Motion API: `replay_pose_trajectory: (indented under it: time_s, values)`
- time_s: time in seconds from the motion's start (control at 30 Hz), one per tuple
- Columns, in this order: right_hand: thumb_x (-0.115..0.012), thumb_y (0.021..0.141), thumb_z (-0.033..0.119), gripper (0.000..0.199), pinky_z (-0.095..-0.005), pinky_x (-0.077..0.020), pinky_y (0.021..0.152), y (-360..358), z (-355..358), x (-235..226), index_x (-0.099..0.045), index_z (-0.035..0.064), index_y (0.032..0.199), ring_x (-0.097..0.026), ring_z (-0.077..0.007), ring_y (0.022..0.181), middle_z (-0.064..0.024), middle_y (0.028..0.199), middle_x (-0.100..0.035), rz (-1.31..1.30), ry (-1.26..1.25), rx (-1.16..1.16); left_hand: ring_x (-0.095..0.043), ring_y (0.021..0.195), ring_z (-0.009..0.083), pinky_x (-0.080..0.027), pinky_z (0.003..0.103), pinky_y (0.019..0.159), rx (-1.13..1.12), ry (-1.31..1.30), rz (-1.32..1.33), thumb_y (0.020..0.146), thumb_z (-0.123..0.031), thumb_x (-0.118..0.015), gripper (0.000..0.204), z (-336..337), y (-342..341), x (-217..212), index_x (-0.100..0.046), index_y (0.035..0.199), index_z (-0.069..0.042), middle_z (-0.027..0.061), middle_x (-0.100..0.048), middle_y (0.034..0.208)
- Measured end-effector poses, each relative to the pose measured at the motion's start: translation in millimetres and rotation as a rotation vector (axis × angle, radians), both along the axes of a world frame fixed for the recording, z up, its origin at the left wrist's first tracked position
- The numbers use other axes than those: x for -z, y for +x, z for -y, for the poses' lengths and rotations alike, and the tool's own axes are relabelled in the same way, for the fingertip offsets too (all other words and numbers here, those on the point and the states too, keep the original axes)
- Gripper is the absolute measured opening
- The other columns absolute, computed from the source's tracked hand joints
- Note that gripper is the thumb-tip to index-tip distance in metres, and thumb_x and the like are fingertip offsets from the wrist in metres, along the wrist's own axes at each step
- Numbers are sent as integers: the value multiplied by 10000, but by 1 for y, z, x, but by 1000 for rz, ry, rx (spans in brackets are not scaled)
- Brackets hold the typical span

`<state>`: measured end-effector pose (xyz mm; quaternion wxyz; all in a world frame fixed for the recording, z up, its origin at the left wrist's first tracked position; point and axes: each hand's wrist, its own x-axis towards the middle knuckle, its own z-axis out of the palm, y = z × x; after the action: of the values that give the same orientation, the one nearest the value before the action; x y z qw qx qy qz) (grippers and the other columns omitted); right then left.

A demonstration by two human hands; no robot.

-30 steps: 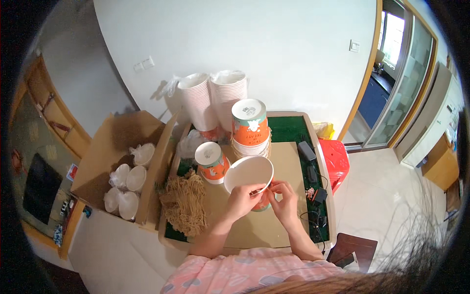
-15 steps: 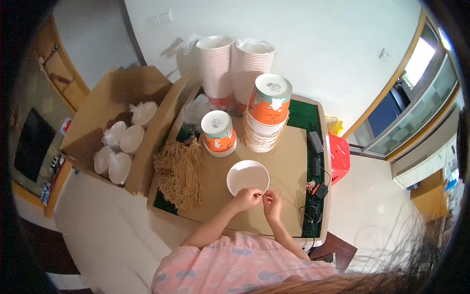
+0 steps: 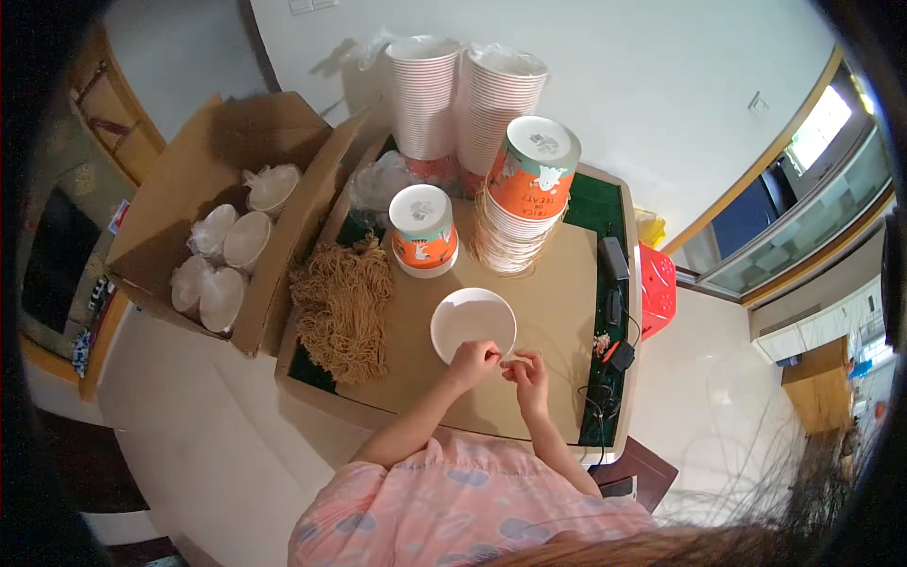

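Both hands pinch at the near rim of the white lid (image 3: 472,324) lying mid-worktop (image 3: 557,312), left hand (image 3: 472,361) and right hand (image 3: 526,373) fingers closed on its edge; best kept flat, grip light.

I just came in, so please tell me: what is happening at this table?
A person stands at a table with both hands at the near rim of a white bowl. The left hand touches the rim; the right hand is close beside it. A heap of straw-like filling and stacks of bowls are nearby.
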<state>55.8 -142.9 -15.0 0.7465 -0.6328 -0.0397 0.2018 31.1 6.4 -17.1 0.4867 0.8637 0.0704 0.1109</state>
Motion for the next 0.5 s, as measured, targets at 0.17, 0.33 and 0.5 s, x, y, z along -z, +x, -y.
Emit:
replay_pose_trajectory:
  time_s: [0.17,0.33,0.5]
  values:
    - [-504,853,-23,273,-254,-498,618,6,-7,-13,-476,44,1116,-600,-140,691,-97,852,-625,104,-27,-63,-633,655,203,-498,317,603,11,-142,-105,733,-51,-618,64,0,-1,-10,-624,788,-20,113,-644,720]
    - [-553,817,-19,326,-279,-511,607,4,-16,-18,-483,42,1129,-616,-155,664,-94,873,-621,289,-290,-108,-655,696,188,-520,304,626,-18,-265,-184,750,-35,-581,87,0,-3,-7,-619,820,1,114,-657,739]
    - [-587,777,-2,390,-292,-499,577,6,-21,-24,-483,76,1144,-621,-181,631,-97,843,-620,532,-581,-114,-652,687,176,-520,297,626,-47,-278,-192,757,-21,-582,102,-1,-5,-4,-606,852,5,129,-657,761]
